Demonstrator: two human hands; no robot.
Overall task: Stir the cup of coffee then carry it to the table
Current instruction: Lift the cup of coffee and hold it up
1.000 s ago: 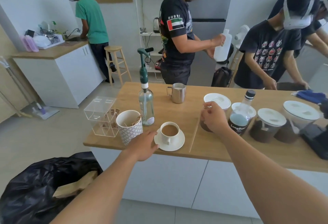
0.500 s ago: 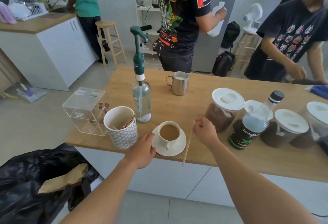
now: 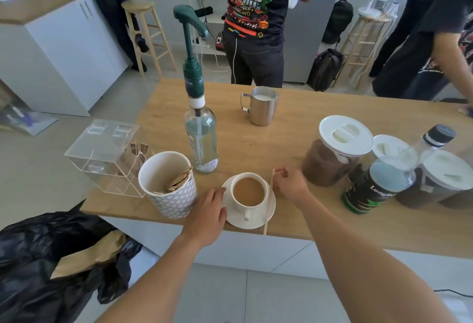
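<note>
Wide wooden desk fills the middle of the view, and everything sits on it. Off its near-left corner, a black rubbish bag bulges on the floor with a brown paper scrap on top. On the desk's left end, a clear acrylic box stands tilted at the edge. Over on the right, a row of white-lidded jars with dark brown contents, and a green-labelled bottle with a black cap leaning in front of them. Centre stage, a tall glass bottle with a green pump top stands upright, and behind it a steel milk jug, milk visible inside. Just left of the action, a white patterned holder with wooden sticks in it. Now the cup of coffee: white cup, milky brown drink, sitting on its white saucer near the front edge of the desk, handle pointing toward the camera. The left hand rests against the saucer's left rim, fingers curled loosely around the edge, steadying it. The right hand pinches the top of a thin wooden stirrer, which runs down beside the cup's right side, across the saucer and past its front rim; its tip is outside the coffee
</note>
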